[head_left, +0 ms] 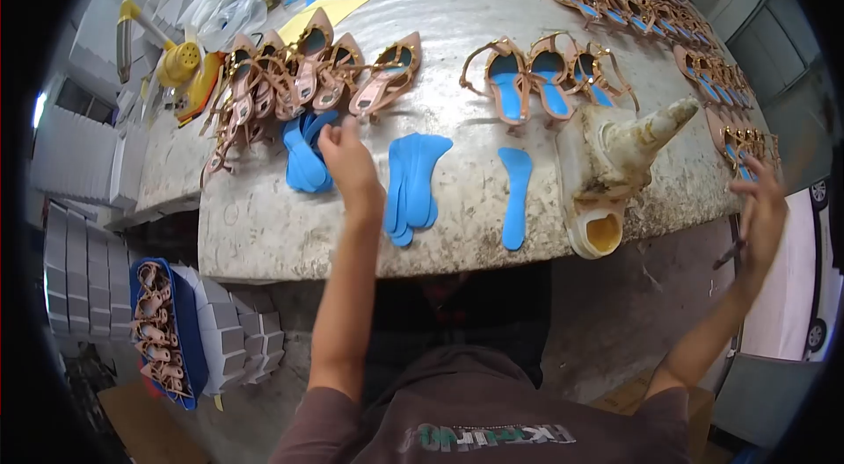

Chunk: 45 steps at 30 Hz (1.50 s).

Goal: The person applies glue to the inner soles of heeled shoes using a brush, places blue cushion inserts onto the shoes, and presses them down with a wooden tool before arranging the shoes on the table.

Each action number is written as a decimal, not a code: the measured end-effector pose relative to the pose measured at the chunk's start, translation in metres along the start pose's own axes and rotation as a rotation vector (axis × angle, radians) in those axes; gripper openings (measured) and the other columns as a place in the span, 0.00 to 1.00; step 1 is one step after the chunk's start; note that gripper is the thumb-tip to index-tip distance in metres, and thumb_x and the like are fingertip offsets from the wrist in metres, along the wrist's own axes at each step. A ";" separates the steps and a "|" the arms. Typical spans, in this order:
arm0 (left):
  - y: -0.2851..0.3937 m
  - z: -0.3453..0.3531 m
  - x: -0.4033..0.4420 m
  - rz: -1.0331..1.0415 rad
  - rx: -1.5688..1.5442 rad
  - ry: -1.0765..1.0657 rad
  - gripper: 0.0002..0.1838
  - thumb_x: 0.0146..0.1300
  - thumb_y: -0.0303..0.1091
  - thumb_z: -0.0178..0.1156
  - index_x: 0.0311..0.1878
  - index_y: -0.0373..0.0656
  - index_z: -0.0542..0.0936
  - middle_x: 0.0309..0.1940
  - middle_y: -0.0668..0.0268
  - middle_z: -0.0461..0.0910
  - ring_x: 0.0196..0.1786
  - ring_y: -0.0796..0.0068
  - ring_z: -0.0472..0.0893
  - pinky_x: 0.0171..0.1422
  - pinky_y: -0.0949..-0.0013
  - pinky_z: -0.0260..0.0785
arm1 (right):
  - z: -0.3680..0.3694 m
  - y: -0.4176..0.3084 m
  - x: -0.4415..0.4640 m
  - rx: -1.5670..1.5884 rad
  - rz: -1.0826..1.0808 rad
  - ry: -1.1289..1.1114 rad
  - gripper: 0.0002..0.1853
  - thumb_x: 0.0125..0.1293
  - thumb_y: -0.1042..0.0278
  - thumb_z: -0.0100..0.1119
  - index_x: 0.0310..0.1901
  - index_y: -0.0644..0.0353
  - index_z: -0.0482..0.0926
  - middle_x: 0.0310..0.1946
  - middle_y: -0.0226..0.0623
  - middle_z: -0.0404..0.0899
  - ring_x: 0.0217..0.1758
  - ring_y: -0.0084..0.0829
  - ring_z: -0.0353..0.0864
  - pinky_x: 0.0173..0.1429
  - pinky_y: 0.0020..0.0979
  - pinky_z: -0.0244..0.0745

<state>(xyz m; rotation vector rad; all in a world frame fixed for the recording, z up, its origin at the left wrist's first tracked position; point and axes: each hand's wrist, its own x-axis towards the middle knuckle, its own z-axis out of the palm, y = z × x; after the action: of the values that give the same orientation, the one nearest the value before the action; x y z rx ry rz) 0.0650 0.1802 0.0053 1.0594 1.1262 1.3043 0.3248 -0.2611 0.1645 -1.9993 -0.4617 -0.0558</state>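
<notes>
My left hand (350, 163) is beside a loose pile of blue insoles (306, 163), its fingers bent and slightly apart with nothing visible in them. Just beyond it stands a cluster of strappy pointed heeled shoes (308, 68) with pale insides. To its right lie a fanned stack of blue insoles (411, 187) and a single blue insole (513, 199). Out past the table's right edge, my right hand (763, 213) has its fingers spread. A thin dark piece (728, 255) shows near its palm; I cannot tell whether the hand touches it.
A stained pot with a cone-shaped top (607, 156) stands at the table's front right. Behind it are several shoes with blue insoles (547, 82); more line the right edge. A yellow lamp-like tool (178, 64) is at left. A blue crate (189, 323) of shoes stands below.
</notes>
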 end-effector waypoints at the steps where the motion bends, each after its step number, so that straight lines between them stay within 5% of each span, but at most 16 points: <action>1: -0.008 -0.007 0.027 -0.126 -0.073 -0.175 0.20 0.68 0.38 0.58 0.54 0.30 0.74 0.46 0.60 0.74 0.47 0.73 0.74 0.49 0.66 0.68 | -0.004 -0.007 -0.022 0.125 -0.061 -0.046 0.25 0.77 0.55 0.40 0.53 0.70 0.79 0.43 0.44 0.83 0.43 0.31 0.82 0.49 0.31 0.73; 5: -0.032 0.033 0.084 -0.014 0.192 -0.498 0.13 0.67 0.35 0.57 0.35 0.34 0.82 0.31 0.65 0.78 0.34 0.77 0.76 0.36 0.71 0.68 | 0.016 -0.019 -0.093 0.102 -0.391 -0.117 0.24 0.80 0.53 0.37 0.42 0.66 0.78 0.42 0.45 0.82 0.40 0.29 0.79 0.46 0.30 0.73; 7: -0.020 0.044 0.093 -0.335 0.249 -0.617 0.14 0.66 0.36 0.57 0.30 0.35 0.82 0.24 0.64 0.78 0.27 0.76 0.76 0.33 0.73 0.68 | 0.022 -0.032 -0.111 0.036 -0.308 -0.215 0.18 0.78 0.59 0.44 0.43 0.66 0.80 0.37 0.41 0.82 0.33 0.24 0.77 0.37 0.25 0.70; 12: 0.070 -0.005 -0.004 -0.117 -0.161 -0.752 0.14 0.65 0.32 0.59 0.43 0.27 0.78 0.28 0.59 0.82 0.27 0.74 0.80 0.34 0.73 0.73 | 0.037 -0.044 -0.151 0.075 0.046 -0.093 0.14 0.73 0.68 0.54 0.54 0.66 0.80 0.33 0.35 0.82 0.23 0.15 0.70 0.27 0.16 0.61; 14: 0.086 -0.059 -0.049 -0.448 -0.225 -1.104 0.19 0.62 0.30 0.59 0.53 0.28 0.74 0.32 0.56 0.82 0.26 0.74 0.81 0.33 0.73 0.76 | 0.053 -0.030 -0.163 -0.019 -0.119 -0.048 0.14 0.70 0.74 0.57 0.56 0.66 0.79 0.34 0.34 0.82 0.24 0.14 0.72 0.27 0.15 0.62; 16: 0.076 -0.089 -0.103 -0.655 -0.281 -1.125 0.23 0.62 0.28 0.58 0.60 0.34 0.71 0.33 0.56 0.83 0.26 0.72 0.82 0.32 0.71 0.76 | 0.092 -0.062 -0.173 -0.130 -0.295 -0.052 0.20 0.61 0.78 0.66 0.56 0.63 0.79 0.40 0.36 0.84 0.31 0.17 0.78 0.38 0.17 0.71; 20: 0.026 -0.116 -0.170 -0.678 -0.147 -0.916 0.20 0.64 0.28 0.56 0.59 0.36 0.73 0.45 0.60 0.82 0.42 0.75 0.83 0.42 0.73 0.76 | 0.179 -0.066 -0.166 -0.264 -0.880 -0.503 0.24 0.53 0.75 0.68 0.55 0.57 0.80 0.46 0.39 0.84 0.35 0.36 0.86 0.32 0.32 0.76; 23: -0.005 -0.131 -0.174 -0.560 -0.026 -0.945 0.20 0.63 0.25 0.56 0.59 0.34 0.71 0.42 0.60 0.80 0.40 0.70 0.84 0.44 0.67 0.79 | 0.215 -0.056 -0.160 -0.498 -0.955 -0.702 0.18 0.53 0.74 0.66 0.48 0.55 0.82 0.37 0.33 0.84 0.32 0.36 0.85 0.29 0.34 0.75; 25: 0.018 -0.128 -0.167 -0.814 0.047 -0.943 0.21 0.61 0.23 0.54 0.59 0.33 0.68 0.37 0.57 0.79 0.32 0.63 0.84 0.36 0.61 0.82 | 0.227 -0.052 -0.150 -0.452 -1.072 -0.508 0.11 0.49 0.73 0.67 0.38 0.56 0.83 0.26 0.30 0.82 0.25 0.35 0.82 0.25 0.33 0.73; 31: 0.020 -0.121 -0.150 -0.923 -0.177 -1.005 0.18 0.60 0.21 0.53 0.54 0.28 0.69 0.35 0.52 0.80 0.27 0.56 0.85 0.31 0.59 0.82 | 0.231 -0.049 -0.152 -0.235 -0.894 -0.227 0.17 0.49 0.80 0.66 0.43 0.59 0.84 0.37 0.39 0.85 0.24 0.35 0.82 0.28 0.30 0.75; 34: 0.023 -0.121 -0.148 -0.979 -0.168 -0.978 0.13 0.64 0.24 0.54 0.50 0.27 0.73 0.33 0.52 0.82 0.30 0.56 0.86 0.33 0.60 0.82 | 0.149 -0.068 -0.140 -0.141 -0.686 -0.216 0.21 0.68 0.56 0.55 0.49 0.67 0.81 0.47 0.48 0.83 0.33 0.33 0.84 0.31 0.31 0.76; 37: 0.023 -0.118 -0.150 -0.962 -0.200 -0.950 0.13 0.67 0.28 0.53 0.51 0.29 0.72 0.32 0.53 0.82 0.29 0.56 0.86 0.31 0.61 0.81 | 0.079 -0.051 -0.137 0.063 -0.372 0.114 0.52 0.69 0.22 0.26 0.51 0.74 0.79 0.48 0.49 0.83 0.38 0.29 0.83 0.32 0.27 0.75; 39: 0.028 -0.114 -0.152 -0.888 -0.199 -0.996 0.14 0.66 0.27 0.52 0.53 0.31 0.69 0.30 0.53 0.80 0.28 0.56 0.85 0.28 0.61 0.81 | 0.035 -0.018 -0.150 0.059 -0.110 -0.021 0.56 0.65 0.19 0.20 0.51 0.75 0.79 0.44 0.49 0.84 0.34 0.30 0.83 0.32 0.23 0.74; 42: 0.031 -0.104 -0.163 -0.829 -0.127 -0.917 0.18 0.62 0.24 0.51 0.56 0.33 0.66 0.29 0.53 0.78 0.24 0.59 0.83 0.24 0.59 0.82 | 0.051 -0.003 -0.158 0.168 -0.168 -0.151 0.42 0.70 0.32 0.45 0.49 0.76 0.80 0.39 0.49 0.84 0.33 0.31 0.84 0.34 0.26 0.79; 43: 0.025 -0.102 -0.164 -0.810 -0.115 -0.959 0.21 0.61 0.23 0.51 0.58 0.34 0.64 0.30 0.54 0.77 0.23 0.61 0.82 0.24 0.59 0.82 | 0.059 -0.002 -0.155 0.221 -0.057 -0.079 0.28 0.70 0.48 0.60 0.46 0.75 0.81 0.37 0.49 0.85 0.30 0.29 0.84 0.34 0.27 0.80; 45: 0.025 -0.100 -0.171 -0.769 -0.039 -0.871 0.23 0.60 0.23 0.51 0.60 0.34 0.63 0.31 0.55 0.76 0.25 0.62 0.82 0.23 0.58 0.82 | 0.083 -0.012 -0.144 0.070 0.157 0.036 0.21 0.67 0.57 0.65 0.43 0.73 0.83 0.31 0.45 0.85 0.26 0.25 0.82 0.30 0.24 0.78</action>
<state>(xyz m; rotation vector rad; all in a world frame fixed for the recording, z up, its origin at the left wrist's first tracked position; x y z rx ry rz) -0.0299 0.0054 0.0167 0.8755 0.6909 0.1901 0.1742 -0.2270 0.1022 -1.9556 -0.2793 0.0215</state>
